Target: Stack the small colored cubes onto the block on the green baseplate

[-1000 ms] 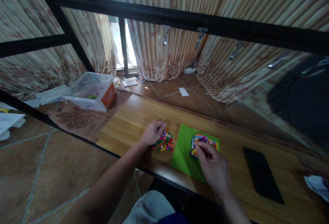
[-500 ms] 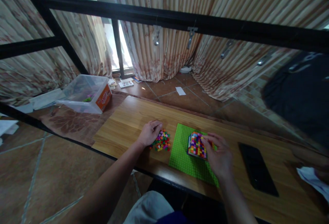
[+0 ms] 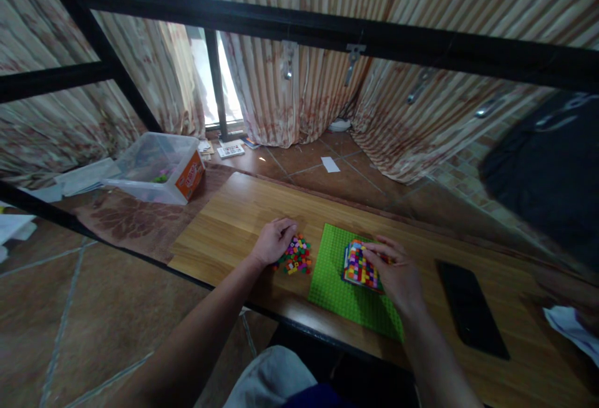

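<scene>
Since a second ago, right hand point(image 3: 397, 274) has shifted from the near edge of the multicoloured brick block point(image 3: 358, 266) to its right side, where curled fingers clasp it. Block sits on the green baseplate point(image 3: 333, 280), toward its right half, on the wooden table point(image 3: 234, 221). Left hand point(image 3: 275, 241) remains loosely curled against the loose brick pile point(image 3: 296, 258), just left of the baseplate; whether it holds a brick cannot be told. Black slab point(image 3: 470, 308) lies well right.
</scene>
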Demonstrator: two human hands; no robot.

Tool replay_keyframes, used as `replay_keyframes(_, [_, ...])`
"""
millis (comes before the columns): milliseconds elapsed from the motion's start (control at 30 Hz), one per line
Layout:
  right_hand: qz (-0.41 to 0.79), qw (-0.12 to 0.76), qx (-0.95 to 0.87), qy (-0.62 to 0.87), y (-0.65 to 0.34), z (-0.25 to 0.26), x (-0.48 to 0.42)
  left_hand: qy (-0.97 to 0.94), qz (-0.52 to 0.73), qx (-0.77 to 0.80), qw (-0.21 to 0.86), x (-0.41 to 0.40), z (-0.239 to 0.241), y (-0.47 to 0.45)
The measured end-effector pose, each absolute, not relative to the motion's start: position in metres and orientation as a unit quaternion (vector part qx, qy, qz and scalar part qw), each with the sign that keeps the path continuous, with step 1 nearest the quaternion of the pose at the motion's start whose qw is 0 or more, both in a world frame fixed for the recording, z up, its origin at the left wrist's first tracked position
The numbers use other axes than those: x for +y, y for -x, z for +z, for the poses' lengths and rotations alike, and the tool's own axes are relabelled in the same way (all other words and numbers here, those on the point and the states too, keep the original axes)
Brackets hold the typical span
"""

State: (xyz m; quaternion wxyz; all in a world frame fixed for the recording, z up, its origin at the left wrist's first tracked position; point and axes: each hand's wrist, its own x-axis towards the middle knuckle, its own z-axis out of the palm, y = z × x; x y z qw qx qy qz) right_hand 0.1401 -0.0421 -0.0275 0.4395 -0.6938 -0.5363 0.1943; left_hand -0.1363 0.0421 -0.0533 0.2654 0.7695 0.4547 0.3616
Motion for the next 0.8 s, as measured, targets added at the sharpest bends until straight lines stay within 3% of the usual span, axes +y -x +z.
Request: replay_keyframes(800, [0.411, 0.457, -0.398, 0.681, -0.142, -0.019, -0.03, -0.771, 0.359, 0.456, 0.264, 0.042, -0.053, 0.135])
